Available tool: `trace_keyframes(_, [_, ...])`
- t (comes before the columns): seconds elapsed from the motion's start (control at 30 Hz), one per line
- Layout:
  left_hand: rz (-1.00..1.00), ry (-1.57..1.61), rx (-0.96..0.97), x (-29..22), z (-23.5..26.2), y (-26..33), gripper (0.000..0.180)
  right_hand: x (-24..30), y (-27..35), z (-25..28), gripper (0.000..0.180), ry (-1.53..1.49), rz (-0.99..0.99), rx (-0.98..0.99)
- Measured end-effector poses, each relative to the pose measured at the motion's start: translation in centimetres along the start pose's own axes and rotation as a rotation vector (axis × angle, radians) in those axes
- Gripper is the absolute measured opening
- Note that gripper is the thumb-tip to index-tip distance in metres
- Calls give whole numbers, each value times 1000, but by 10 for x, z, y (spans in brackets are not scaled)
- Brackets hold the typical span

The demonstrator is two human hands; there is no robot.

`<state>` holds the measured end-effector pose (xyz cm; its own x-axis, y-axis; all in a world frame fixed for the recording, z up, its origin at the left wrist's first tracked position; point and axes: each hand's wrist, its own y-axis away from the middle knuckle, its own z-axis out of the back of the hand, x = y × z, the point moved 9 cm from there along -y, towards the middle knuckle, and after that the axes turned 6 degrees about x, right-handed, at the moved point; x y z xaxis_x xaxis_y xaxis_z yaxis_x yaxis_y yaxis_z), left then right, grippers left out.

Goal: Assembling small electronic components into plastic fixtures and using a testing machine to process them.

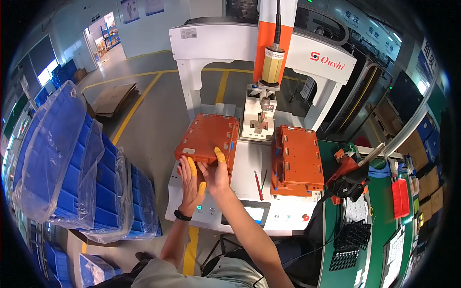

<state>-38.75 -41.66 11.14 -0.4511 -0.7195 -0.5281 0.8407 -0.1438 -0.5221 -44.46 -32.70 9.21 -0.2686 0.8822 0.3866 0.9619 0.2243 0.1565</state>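
Observation:
Both my hands are at the near end of an orange fixture block (pixel 211 132) on the left of the machine's white table. My left hand (pixel 190 185), with a dark band at its wrist, has its fingers stretched up along the block's front left corner. My right hand (pixel 218 176) rests against the front edge; one finger with a yellow cover reaches up to the top face, and other fingers point left below the edge. Yellow covers also show on the left hand's fingers. The fingers look apart; some tips are partly hidden.
A second orange fixture (pixel 297 161) stands to the right. Between them lie a red pen-like tool (pixel 259 186) and a machine head (pixel 272 65) hanging over a white holder (pixel 258 117). Blue bins (pixel 96 177) under plastic stack at left; a green bench (pixel 379 240) is at right.

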Motion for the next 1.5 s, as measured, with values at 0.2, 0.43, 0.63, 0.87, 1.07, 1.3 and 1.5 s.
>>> trace_keyframes(0.2, [-21, -47, 58, 11, -22, 26, 86, -18, 43, 39, 55, 159, -127, 127])
trace_keyframes(0.43, [141, -138, 35, -9, -15, 35, 89, 33, 165, 71, 43, 248, -81, 16])
trace_keyframes(0.63, [32, -168, 81, -19, -24, 0, 70, 52, 196, 152, 38, 312, -52, -158])
trace_keyframes(0.87, [234, -161, -23, 57, -44, 133, 74, 92, 250, 229, 30, 220, 16, -299])
trace_keyframes(1.07, [316, -213, 277, 78, -128, 235, 86, 111, 273, 247, 28, 163, 55, -371])
trace_keyframes(1.3, [353, -294, 61, 65, -127, 226, 75, 115, 297, 276, 31, 81, 111, -403])
trace_keyframes(1.5, [393, -263, 58, 59, -130, 219, 75, 103, 311, 301, 33, -27, 127, -415])
